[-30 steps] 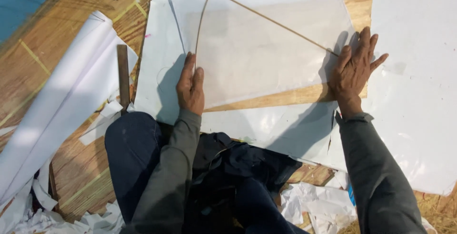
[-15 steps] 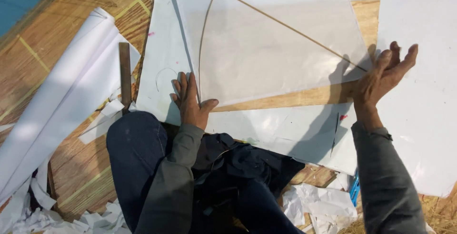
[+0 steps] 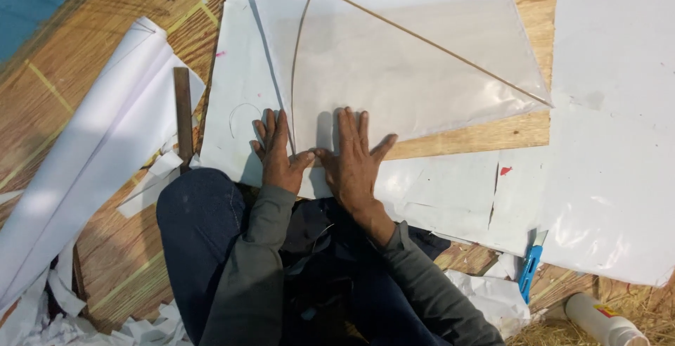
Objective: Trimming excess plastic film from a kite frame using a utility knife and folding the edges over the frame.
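Two flat hands press side by side at lower centre: your left hand (image 3: 278,155) and right hand (image 3: 355,159), fingers spread, gripping nothing, thumbs touching on the translucent kite sheet (image 3: 415,72). Its curved stick (image 3: 299,58) rises between them toward upper centre, nearer your left.

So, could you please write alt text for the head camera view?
A seated person presses the left hand and right hand flat, side by side, on a translucent sheet with thin sticks, over a wooden board. A blue cutter lies nearby.
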